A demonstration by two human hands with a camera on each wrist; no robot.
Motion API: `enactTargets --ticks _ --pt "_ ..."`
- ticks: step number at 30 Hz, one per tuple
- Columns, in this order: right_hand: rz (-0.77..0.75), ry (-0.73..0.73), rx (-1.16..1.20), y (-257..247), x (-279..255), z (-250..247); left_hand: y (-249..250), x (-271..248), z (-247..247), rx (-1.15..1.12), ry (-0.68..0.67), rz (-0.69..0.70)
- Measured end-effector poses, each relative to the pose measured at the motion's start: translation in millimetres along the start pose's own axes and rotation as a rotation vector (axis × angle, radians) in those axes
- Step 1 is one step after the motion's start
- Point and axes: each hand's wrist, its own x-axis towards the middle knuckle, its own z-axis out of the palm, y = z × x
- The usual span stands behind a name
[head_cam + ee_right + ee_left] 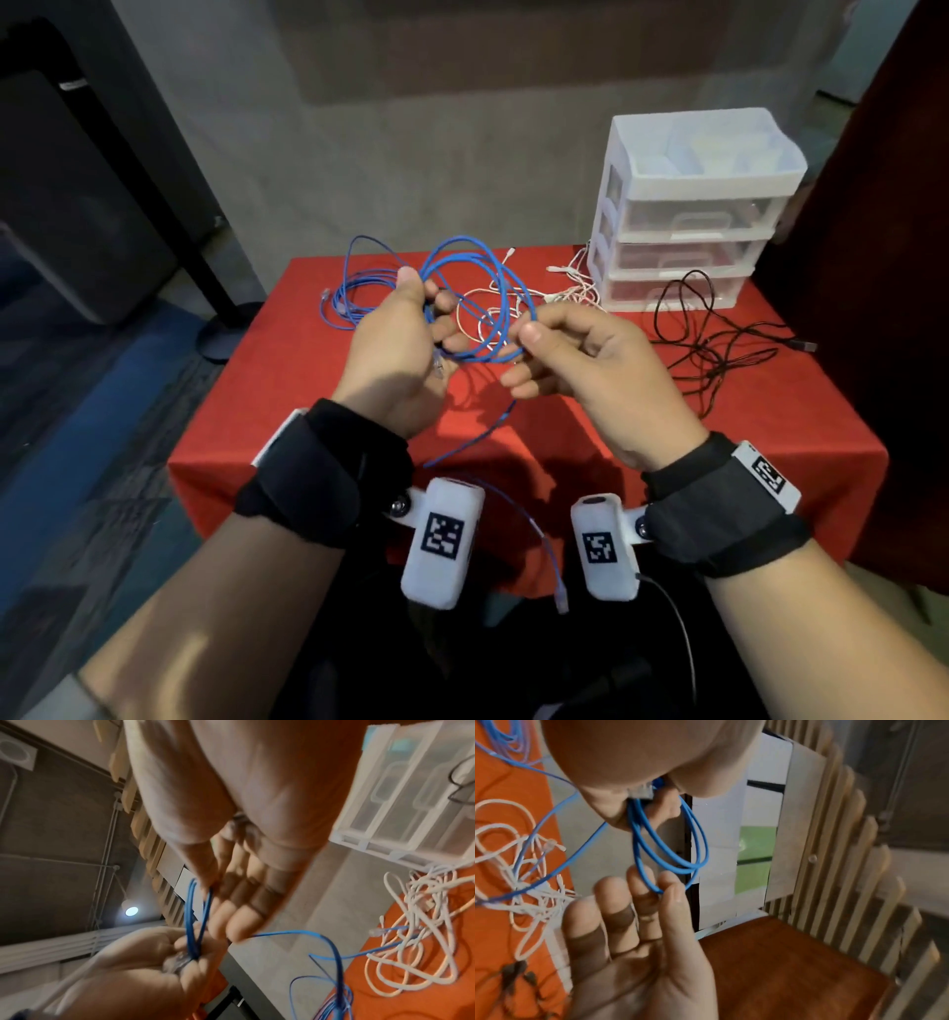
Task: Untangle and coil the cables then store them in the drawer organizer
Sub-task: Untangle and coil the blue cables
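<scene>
Left hand (pixel 395 349) grips the blue cable (pixel 477 303) loops; right hand (pixel 590 375) pinches a strand.

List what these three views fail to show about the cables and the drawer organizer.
- Blue cable: its plug sits inside the left hand; the left wrist view shows only a blurred sliver at the grip.
- Drawer organizer: drawer contents unreadable through frosted fronts in the head view; motion blur hides them in the right wrist view.
- Black cable: its far end is too small to identify.
</scene>
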Motion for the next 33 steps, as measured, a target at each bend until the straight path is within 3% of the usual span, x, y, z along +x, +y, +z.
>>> enactTargets --ticks 2,4,7,10,13,20,24,26,28,31,33 --pt "0.025 -0.003 -0.118 3 0 -5 -4 2 -1 0.277 0.009 0.124" --pt "-0.05 0.084 -0.23 1 2 -11 -7 -1 -3 0.619 -0.047 0.285" --pt "-0.156 0.029 -0.405 -12 5 -23 -6 -11 -6 1.025 -0.322 0.542" --pt "-0.226 -0.17 -0.612 -22 8 -24 1 -20 -4 1.176 -0.558 0.641" --pt "-0.173 -0.184 -0.518 -29 9 -25 11 -19 -5 1.152 -0.584 0.72" --pt "-0.085 -0.156 -0.467 -27 10 -35 20 -9 -17 1.382 -0.511 0.699" --pt "-0.015 -0.174 -0.507 -22 8 -22 14 -12 -14 1.295 -0.483 0.713" --pt "0.078 -0.203 -0.414 -19 6 -20 10 -13 -13 1.247 -0.473 0.698" --pt "0.149 -0.184 -0.263 -19 6 -19 6 -15 -14 1.109 -0.487 0.585" --pt "0.192 -0.145 -0.09 -22 6 -15 2 -15 -16 0.835 -0.503 0.309" --pt "0.197 -0.127 -0.06 -22 6 -14 1 -13 -17 0.768 -0.498 0.205"
